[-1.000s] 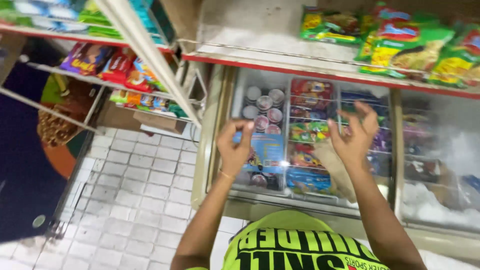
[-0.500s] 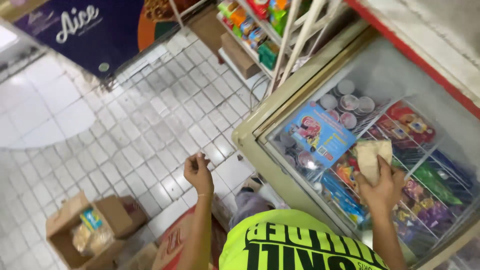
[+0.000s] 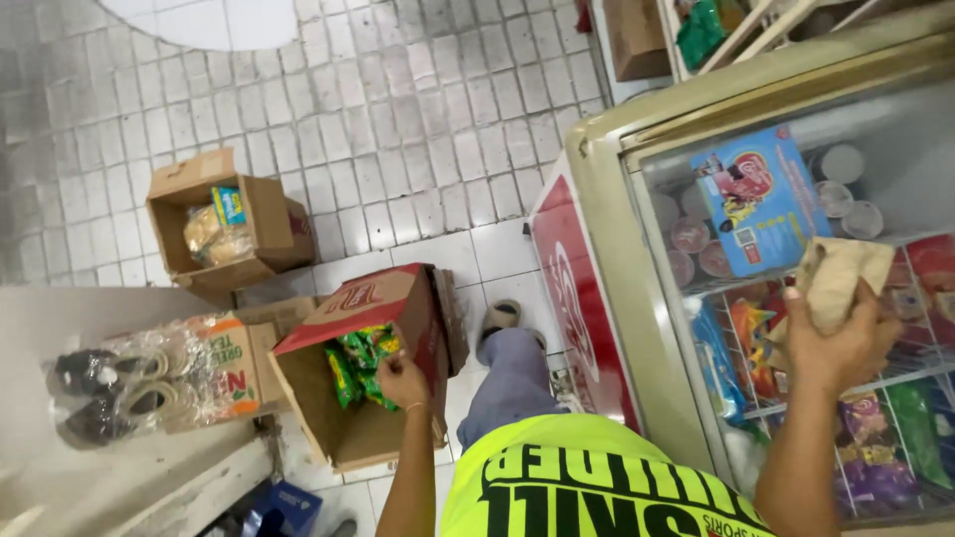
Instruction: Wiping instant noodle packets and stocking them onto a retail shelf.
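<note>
Green snack packets (image 3: 356, 370) sit in the open cardboard box (image 3: 370, 398) on the floor, my left hand (image 3: 403, 383) down among them, grip closing on one, while my right hand (image 3: 838, 343) clamps a tan cloth (image 3: 836, 278) against the freezer lid (image 3: 796, 298) as a brace.

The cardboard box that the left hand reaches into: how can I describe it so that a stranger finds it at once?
Start from the glass-topped chest freezer; on the tiled floor beside it stand several boxes. The cardboard box is the nearest one to the freezer, where the left hand touches green snack packets. Its red printed flap sets it apart from the plain brown box farther off.
</note>
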